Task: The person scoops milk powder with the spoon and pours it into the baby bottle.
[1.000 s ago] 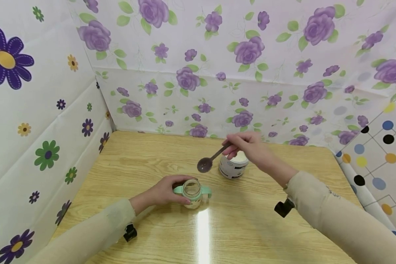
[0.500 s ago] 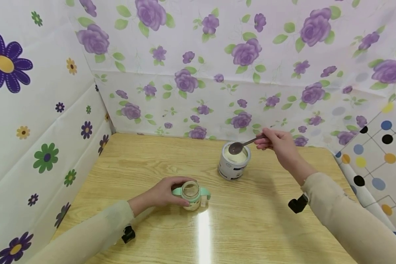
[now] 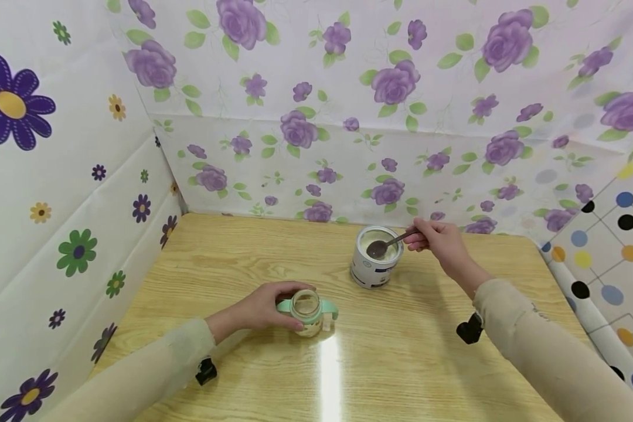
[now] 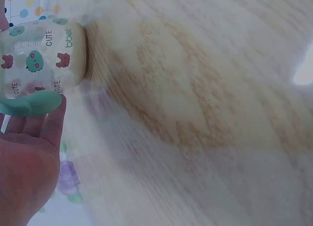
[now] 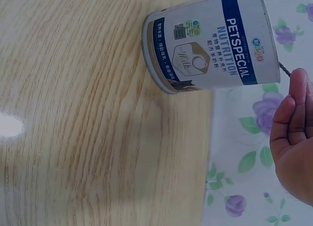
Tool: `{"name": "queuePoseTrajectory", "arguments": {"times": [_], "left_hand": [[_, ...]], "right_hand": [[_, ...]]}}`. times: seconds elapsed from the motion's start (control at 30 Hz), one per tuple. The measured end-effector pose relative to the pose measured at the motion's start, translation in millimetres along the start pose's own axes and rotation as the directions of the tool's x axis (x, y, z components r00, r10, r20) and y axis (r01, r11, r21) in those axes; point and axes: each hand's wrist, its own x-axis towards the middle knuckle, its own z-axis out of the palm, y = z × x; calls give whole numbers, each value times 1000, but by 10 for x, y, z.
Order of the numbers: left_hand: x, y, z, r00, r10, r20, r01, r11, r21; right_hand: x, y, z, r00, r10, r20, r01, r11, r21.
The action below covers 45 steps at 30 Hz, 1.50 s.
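Note:
My left hand (image 3: 271, 306) grips a lidless baby bottle (image 3: 309, 327) with mint green handles, fingers and thumb around its left side. In the left wrist view the bottle (image 4: 44, 59) shows printed bears and the word CUTE. My right hand (image 3: 443, 243) pinches a dark spoon (image 3: 395, 239) by its handle. The spoon's bowl is down inside an open can of pale milk powder (image 3: 370, 272). In the right wrist view the can (image 5: 215, 45) bears the label PETSPECIAL NUTRITION, and the spoon is mostly hidden behind it.
Both things stand on a wood-grain table (image 3: 232, 252). A floral sheet (image 3: 343, 146) hangs along its far edge, a flower-patterned one (image 3: 84, 193) on the left and a dotted one (image 3: 601, 275) on the right.
My right hand has carried the spoon from near the bottle rightward over the can, then lowered its bowl inside. My left hand and the bottle stay in place.

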Motion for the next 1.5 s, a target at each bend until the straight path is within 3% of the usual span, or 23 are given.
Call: {"name": "queuePoseTrajectory", "arguments": {"times": [0.13, 0.3, 0.47, 0.6, 0.77, 0.97, 1.27, 1.5], "left_hand": [[38, 27, -84, 999, 11, 41, -11, 1000, -5], [178, 173, -343, 995, 58, 76, -55, 998, -37], [528, 366, -610, 997, 62, 49, -63, 998, 30], [908, 426, -689, 997, 58, 49, -63, 994, 93], [1338, 333, -648, 997, 50, 60, -58, 989, 137], [1660, 215, -491, 992, 35, 124, -50, 992, 116], [1919, 238, -275, 985, 64, 158, -81, 991, 106], [2030, 275, -186, 978, 108, 176, -116, 993, 37]], "right_hand": [[4, 14, -3, 1000, 9, -2, -9, 1000, 11], [4, 15, 0, 1000, 23, 4, -23, 1000, 15], [-6, 4, 15, 1000, 26, -2, -26, 1000, 7], [-12, -2, 23, 1000, 25, -13, -25, 1000, 5], [-2, 3, 39, 1000, 30, -6, -30, 1000, 2], [19, 47, 68, 999, 34, -3, -34, 999, 10], [-40, 23, 97, 999, 34, 0, -34, 999, 33], [-39, 8, 82, 1000, 28, -8, -27, 999, 30]]}}
